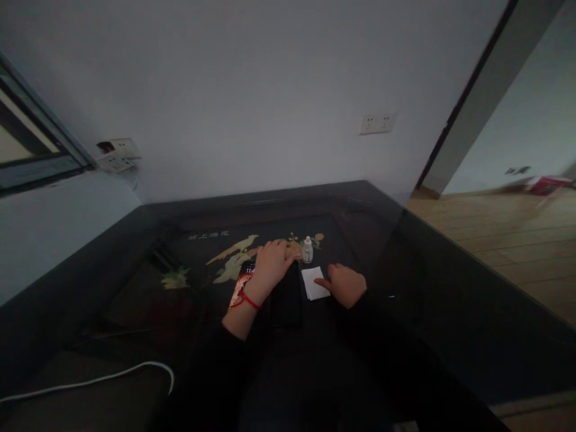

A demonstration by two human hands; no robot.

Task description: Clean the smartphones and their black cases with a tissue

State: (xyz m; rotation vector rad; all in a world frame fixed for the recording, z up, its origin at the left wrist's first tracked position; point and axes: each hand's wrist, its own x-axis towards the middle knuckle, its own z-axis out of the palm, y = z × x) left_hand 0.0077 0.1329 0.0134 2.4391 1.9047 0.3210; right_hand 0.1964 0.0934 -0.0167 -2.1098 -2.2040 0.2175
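Note:
My left hand (273, 264), with a red string at the wrist, lies flat with fingers stretched over a lit phone (243, 281) on the dark table (405, 288). A second dark slab (288, 297) lies just right of that hand. My right hand (346, 284) rests beside a white square cloth (314, 282), its index finger touching the cloth's right edge and the other fingers curled. A small clear dropper bottle (307, 249) stands upright just behind the cloth, near my left fingertips.
The table top carries a bird-and-flower picture (234, 252) with several characters. A white cable (112, 378) runs along the near left. Wall sockets (377, 123) sit behind; a window (27, 150) is at left. Wooden floor (517, 240) opens to the right.

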